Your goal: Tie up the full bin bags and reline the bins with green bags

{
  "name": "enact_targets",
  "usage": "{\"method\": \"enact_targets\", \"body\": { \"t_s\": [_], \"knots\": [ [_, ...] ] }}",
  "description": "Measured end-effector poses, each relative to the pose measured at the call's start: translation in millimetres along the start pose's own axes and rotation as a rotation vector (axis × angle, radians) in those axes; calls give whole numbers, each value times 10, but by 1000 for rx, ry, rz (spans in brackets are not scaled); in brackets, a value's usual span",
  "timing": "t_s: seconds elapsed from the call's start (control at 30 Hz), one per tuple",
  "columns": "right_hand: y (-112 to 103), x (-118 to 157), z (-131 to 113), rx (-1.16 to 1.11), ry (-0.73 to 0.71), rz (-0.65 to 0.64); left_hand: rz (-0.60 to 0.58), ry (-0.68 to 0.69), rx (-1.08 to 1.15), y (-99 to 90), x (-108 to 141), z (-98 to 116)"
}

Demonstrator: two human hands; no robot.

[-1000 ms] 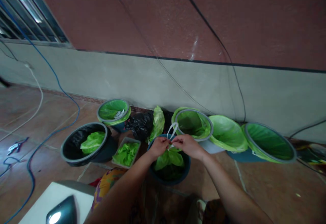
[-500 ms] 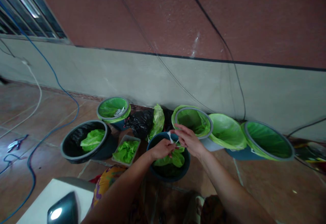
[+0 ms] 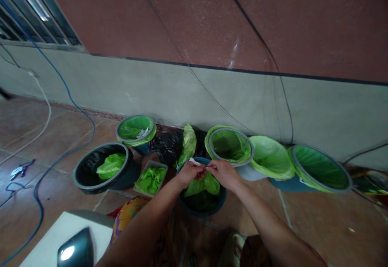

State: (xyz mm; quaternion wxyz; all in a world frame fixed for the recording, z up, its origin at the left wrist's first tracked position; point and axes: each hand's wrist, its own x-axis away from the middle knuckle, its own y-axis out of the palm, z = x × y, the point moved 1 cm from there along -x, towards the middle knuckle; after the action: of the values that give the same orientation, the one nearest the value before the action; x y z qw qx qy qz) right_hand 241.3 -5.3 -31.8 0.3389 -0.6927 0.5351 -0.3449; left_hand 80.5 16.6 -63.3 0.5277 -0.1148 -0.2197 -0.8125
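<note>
My left hand (image 3: 190, 174) is closed over the middle bucket (image 3: 223, 203), with a thin white strip (image 3: 195, 162) sticking out of its fingers. Touching it or nearly so, my right hand (image 3: 224, 173) is closed in a pinch; whatever lies between its fingertips is too small to make out. Just below both hands, a crumpled green plastic bag (image 3: 203, 187) sits in the dark blue bucket. To the left stands a clear tub (image 3: 165, 174) of bunched green plastic bags (image 3: 150, 181).
Left are a black-lined bin (image 3: 79, 184) and a green-lined bin (image 3: 121, 139). Black bags (image 3: 168, 145) lie by the wall. Several green-lined bins, one with a grey rim (image 3: 251, 147), stand right. A blue cable (image 3: 68, 153) crosses the floor; a white surface (image 3: 68, 226) is near left.
My right hand has closed from spread fingers into a pinch and come down close to my left hand. The white strip has tipped over to the left.
</note>
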Motion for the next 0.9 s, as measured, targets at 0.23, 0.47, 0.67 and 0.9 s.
{"method": "enact_targets", "body": {
  "t_s": [0.23, 0.47, 0.67, 0.9],
  "knots": [
    [-86, 23, -90, -90, 3, -101, 125, 222, -113, -22, -5, 59],
    [-35, -19, 4, -108, 18, -99, 115, 374, -425, 1, 24, 118],
    [-39, -42, 1, -156, 42, 19, 164, 460, -421, 13, 23, 76],
    [88, -103, -2, -185, 24, -4, 196, 540, -504, 46, 18, -5]
  ]
}}
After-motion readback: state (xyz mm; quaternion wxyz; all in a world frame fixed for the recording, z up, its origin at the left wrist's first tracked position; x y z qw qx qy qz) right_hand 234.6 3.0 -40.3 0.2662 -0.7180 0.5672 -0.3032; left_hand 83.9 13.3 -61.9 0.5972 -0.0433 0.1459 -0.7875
